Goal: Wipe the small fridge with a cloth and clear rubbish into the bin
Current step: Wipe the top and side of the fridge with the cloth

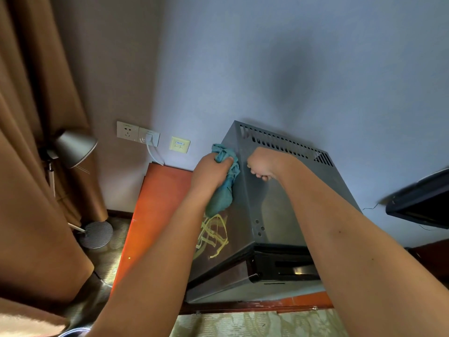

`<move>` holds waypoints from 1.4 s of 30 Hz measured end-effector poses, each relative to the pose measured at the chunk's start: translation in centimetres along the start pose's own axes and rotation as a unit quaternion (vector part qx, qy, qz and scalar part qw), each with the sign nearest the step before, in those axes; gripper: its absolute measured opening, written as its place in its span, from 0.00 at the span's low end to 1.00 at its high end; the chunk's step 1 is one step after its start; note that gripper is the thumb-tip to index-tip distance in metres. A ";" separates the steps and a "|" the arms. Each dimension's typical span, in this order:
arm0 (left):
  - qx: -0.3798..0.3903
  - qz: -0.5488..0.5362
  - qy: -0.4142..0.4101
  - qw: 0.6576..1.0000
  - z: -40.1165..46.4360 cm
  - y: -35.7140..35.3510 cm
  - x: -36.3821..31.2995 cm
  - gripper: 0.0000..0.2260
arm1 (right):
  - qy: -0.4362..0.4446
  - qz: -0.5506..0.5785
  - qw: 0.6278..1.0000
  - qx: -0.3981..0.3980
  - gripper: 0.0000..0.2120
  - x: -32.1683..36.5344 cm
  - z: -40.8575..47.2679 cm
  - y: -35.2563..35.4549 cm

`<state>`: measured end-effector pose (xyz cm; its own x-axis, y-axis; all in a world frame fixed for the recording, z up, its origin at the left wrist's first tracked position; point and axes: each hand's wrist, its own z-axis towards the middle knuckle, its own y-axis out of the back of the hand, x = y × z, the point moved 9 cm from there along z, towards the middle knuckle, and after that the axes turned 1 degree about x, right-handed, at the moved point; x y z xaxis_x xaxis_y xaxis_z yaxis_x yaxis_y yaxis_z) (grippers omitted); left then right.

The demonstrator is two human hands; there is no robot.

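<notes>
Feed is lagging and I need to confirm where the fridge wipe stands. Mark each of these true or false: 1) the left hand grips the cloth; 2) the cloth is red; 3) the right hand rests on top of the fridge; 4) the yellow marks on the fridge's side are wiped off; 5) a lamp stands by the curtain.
1) True: the left hand grips the cloth against the fridge.
2) False: the cloth is teal blue.
3) True: the right hand rests on the fridge top, fingers curled.
4) False: the yellow marks are there, below the cloth.
5) True: the lamp stands beside the curtain.
</notes>
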<state>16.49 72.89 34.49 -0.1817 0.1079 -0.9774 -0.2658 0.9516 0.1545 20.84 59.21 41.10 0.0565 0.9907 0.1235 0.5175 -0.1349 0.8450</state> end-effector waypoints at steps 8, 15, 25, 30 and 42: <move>0.075 0.011 0.013 0.997 0.1 0.2 -0.2 0.10 | 0.000 0.024 1.000 0.003 0.11 -0.2 1.0 0.1; 0.002 -0.061 -0.003 0.998 1.6 -0.2 -0.9 0.12 | -0.022 0.069 0.997 0.023 0.05 -0.5 1.8 -0.1; 0.102 -0.018 0.040 0.994 2.2 0.0 0.0 0.11 | -0.034 0.107 0.993 0.047 0.15 -0.3 1.4 0.0; 0.030 -0.077 -0.003 0.997 3.4 -0.2 -1.5 0.12 | -0.036 0.114 0.992 0.051 0.15 -0.4 1.6 -0.1; 0.131 -0.091 0.051 0.986 3.6 -0.4 0.4 0.08 | 0.027 -0.046 0.998 -0.014 0.13 1.5 1.2 2.5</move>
<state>19.91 73.63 33.49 -0.2514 -0.0879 -0.9639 -0.0522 0.9957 -0.0771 23.27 60.41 42.78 -0.0370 0.9967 0.0729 0.4940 -0.0452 0.8683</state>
